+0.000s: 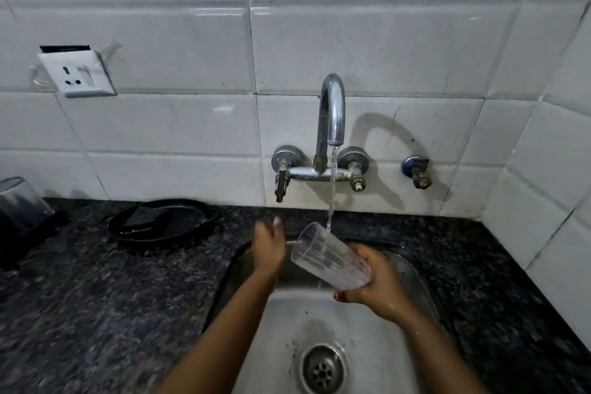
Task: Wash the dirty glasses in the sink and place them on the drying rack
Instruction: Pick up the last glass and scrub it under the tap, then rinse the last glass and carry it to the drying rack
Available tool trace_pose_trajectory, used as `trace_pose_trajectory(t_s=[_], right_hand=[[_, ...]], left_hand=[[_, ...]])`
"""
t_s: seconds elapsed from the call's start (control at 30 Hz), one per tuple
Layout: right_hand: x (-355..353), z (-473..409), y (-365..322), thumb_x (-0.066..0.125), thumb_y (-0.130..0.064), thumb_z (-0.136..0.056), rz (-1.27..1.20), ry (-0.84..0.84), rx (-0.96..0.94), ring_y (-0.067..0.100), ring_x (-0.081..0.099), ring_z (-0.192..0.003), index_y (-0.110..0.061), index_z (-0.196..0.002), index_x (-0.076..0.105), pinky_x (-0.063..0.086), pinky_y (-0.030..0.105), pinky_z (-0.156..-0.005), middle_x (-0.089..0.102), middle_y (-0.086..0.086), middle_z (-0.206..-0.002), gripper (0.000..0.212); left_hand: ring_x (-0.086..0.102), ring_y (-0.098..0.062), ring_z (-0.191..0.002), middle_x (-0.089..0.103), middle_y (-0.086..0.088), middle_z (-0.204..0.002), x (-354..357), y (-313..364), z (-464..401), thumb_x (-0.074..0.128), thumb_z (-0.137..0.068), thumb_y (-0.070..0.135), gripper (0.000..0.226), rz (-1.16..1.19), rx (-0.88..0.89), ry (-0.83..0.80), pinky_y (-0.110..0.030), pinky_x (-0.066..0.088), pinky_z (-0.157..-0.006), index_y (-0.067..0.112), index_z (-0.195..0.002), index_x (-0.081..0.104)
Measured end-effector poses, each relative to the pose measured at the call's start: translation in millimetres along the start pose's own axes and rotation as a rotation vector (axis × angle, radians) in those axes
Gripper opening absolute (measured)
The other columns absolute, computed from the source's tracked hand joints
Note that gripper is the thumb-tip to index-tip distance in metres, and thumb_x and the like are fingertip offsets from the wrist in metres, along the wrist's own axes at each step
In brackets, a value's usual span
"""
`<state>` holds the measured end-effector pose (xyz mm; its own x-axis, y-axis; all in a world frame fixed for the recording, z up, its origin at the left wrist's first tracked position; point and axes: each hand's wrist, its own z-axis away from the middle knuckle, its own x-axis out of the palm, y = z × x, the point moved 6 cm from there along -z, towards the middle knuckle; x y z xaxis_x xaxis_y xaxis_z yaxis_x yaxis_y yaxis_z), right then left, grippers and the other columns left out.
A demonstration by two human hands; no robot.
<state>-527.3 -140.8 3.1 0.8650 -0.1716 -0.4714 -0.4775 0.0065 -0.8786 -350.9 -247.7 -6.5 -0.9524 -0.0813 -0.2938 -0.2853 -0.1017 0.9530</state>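
My right hand (380, 285) grips the base of a clear ribbed glass (329, 257) over the steel sink (281, 329). The glass lies tilted, its mouth pointing up and to the left. A thin stream of water from the chrome tap (332, 112) falls onto the glass near its rim. My left hand (268, 245) hovers just left of the glass mouth, fingers apart, holding nothing and blurred by motion. Another glass (19, 201) stands upside down at the far left of the counter.
A black round pan or tray (163, 221) lies on the dark granite counter (80, 297) left of the sink. The sink drain (323, 368) shows below my arms. A wall socket (78, 73) hangs on the white tiles; a small valve (417, 169) sits right of the tap.
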Motion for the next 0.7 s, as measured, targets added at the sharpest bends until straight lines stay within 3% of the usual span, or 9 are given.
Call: trace_pose_trajectory(t_s=[0.07,0.1,0.13,0.2,0.3,0.33,0.43,0.53,0.7], right_hand=[[-10.8,5.1,-18.2,0.089,-0.011,-0.051,0.262,-0.020,-0.080,0.012,0.057,-0.099,-0.018,-0.117,0.060,0.038,0.001,-0.072,0.057,-0.008,-0.104,0.073],[-14.2,7.2,-25.7,0.089,-0.017,-0.052,0.388,-0.048,-0.114,0.013,0.055,-0.105,-0.022,-0.123,0.057,0.040,0.007,-0.078,0.055,-0.006,-0.110,0.078],[-15.6,8.9,-32.3,0.089,-0.023,-0.053,0.492,-0.085,-0.138,0.015,0.053,-0.109,-0.027,-0.126,0.055,0.042,0.017,-0.084,0.055,-0.004,-0.115,0.081],[-14.1,12.0,-48.0,0.088,-0.030,-0.050,0.639,-0.159,-0.208,0.016,0.052,-0.110,-0.032,-0.124,0.055,0.045,0.030,-0.090,0.059,-0.003,-0.116,0.081],[-7.0,19.0,-70.6,0.087,-0.036,-0.046,0.726,-0.257,-0.274,0.015,0.054,-0.104,-0.034,-0.116,0.057,0.047,0.031,-0.086,0.062,-0.005,-0.110,0.076],[-5.9,21.5,-76.7,0.087,-0.038,-0.046,0.712,-0.274,-0.290,0.013,0.055,-0.101,-0.034,-0.114,0.058,0.047,0.029,-0.084,0.063,-0.007,-0.109,0.075],[-1.6,30.1,-92.8,0.085,-0.051,-0.044,0.608,-0.301,-0.320,0.008,0.058,-0.099,-0.037,-0.111,0.056,0.049,0.029,-0.082,0.064,-0.014,-0.107,0.075],[6.8,34.2,-105.0,0.081,-0.058,-0.046,0.638,-0.316,-0.352,0.010,0.053,-0.104,-0.037,-0.114,0.053,0.048,0.036,-0.088,0.061,-0.013,-0.112,0.076],[15.2,32.6,-124.2,0.080,-0.056,-0.047,0.648,-0.272,-0.394,0.009,0.057,-0.100,-0.040,-0.112,0.050,0.051,0.037,-0.083,0.064,-0.014,-0.106,0.074]], left_hand=[[0.059,-0.020,-0.072,0.066,-0.012,-0.079,12.6,-46.8,28.8,0.040,-0.099,0.022,0.033,0.368,-0.407,-0.199,-0.034,0.052,-0.064,-0.003,-0.103,0.060],[0.058,-0.020,-0.062,0.066,-0.011,-0.063,18.8,-59.9,46.1,0.044,-0.096,0.018,0.028,0.498,-0.546,-0.272,-0.030,0.052,-0.057,-0.001,-0.089,0.063],[0.058,-0.019,-0.056,0.064,-0.012,-0.056,24.9,-71.2,60.4,0.047,-0.093,0.014,0.024,0.591,-0.631,-0.325,-0.027,0.052,-0.052,-0.001,-0.083,0.063],[0.061,-0.021,-0.054,0.066,-0.017,-0.065,38.8,-81.7,82.0,0.049,-0.091,0.008,0.019,0.719,-0.698,-0.418,-0.024,0.053,-0.047,-0.005,-0.088,0.063],[0.061,-0.026,-0.066,0.063,-0.022,-0.091,53.4,-97.3,97.9,0.044,-0.091,0.003,0.025,0.769,-0.736,-0.416,-0.028,0.055,-0.049,-0.004,-0.109,0.060],[0.061,-0.026,-0.062,0.064,-0.021,-0.088,54.6,-103.4,101.0,0.042,-0.091,0.002,0.025,0.749,-0.749,-0.407,-0.028,0.054,-0.049,-0.003,-0.108,0.060],[0.058,-0.022,-0.054,0.060,-0.012,-0.062,49.2,-109.1,113.1,0.039,-0.087,-0.001,0.022,0.578,-0.729,-0.460,-0.028,0.049,-0.055,0.002,-0.079,0.059],[0.059,-0.023,-0.083,0.063,-0.009,-0.084,31.4,-109.3,121.1,0.042,-0.088,0.011,0.020,0.270,-0.645,-0.461,-0.034,0.048,-0.078,0.011,-0.081,0.062],[0.050,-0.018,-0.078,0.059,-0.009,-0.092,-8.6,-101.0,101.6,0.047,-0.088,0.011,0.017,-0.008,-0.359,-0.393,-0.026,0.039,-0.061,0.010,-0.097,0.061]])
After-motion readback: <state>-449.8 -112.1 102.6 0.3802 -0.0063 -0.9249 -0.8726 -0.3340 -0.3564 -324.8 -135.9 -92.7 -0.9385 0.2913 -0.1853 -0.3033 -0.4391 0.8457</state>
